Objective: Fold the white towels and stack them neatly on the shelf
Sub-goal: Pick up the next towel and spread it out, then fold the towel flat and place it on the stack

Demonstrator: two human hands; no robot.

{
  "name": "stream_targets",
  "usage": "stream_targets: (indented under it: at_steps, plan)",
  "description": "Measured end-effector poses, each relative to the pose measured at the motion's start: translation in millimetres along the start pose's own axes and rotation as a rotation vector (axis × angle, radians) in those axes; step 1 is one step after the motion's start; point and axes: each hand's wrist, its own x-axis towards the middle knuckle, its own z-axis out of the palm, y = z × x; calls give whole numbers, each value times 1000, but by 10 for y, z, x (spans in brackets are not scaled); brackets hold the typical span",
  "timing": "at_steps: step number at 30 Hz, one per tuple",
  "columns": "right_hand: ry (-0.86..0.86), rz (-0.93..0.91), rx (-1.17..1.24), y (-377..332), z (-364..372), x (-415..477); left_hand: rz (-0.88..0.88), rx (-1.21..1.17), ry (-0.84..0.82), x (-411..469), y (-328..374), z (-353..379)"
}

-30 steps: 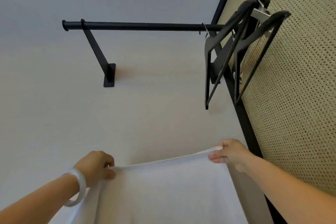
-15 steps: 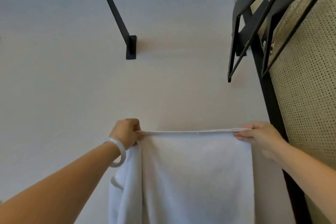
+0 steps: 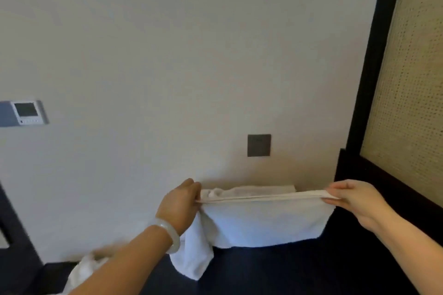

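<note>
Head view shows the left hand (image 3: 179, 203) and right hand (image 3: 354, 201) each pinching a top corner of the white towel (image 3: 263, 220), pulling it taut so the doubled edges line up. It hangs just above the dark shelf (image 3: 287, 270), in front of a folded towel (image 3: 263, 190) against the wall, probably the start of the stack.

Pale wall (image 3: 167, 55) with 2 fittings, beside a woven panel (image 3: 412, 79)
A grey control panel (image 3: 26, 112) with 1 small screen sits far left; a dark square plate (image 3: 259, 145) is mounted lower, nearer the black frame (image 3: 374, 55) that edges the woven panel.
</note>
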Motion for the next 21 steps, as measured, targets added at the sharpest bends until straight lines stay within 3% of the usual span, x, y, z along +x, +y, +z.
stream_targets:
  at_steps: [4, 8, 14, 21]
  plan:
    - [67, 167, -161, 891, -185, -511, 250, 197, -100, -953, 1, 496]
    - [145, 331, -333, 1516, -373, -943, 367, 184, -282, -1750, 80, 874]
    - [195, 434, -506, 1850, -492, -1184, 351, 51, -320, -2185, 88, 1086]
    - [190, 371, -597, 1967, -593, -1388, 307, 8, -386, -2294, 195, 1115]
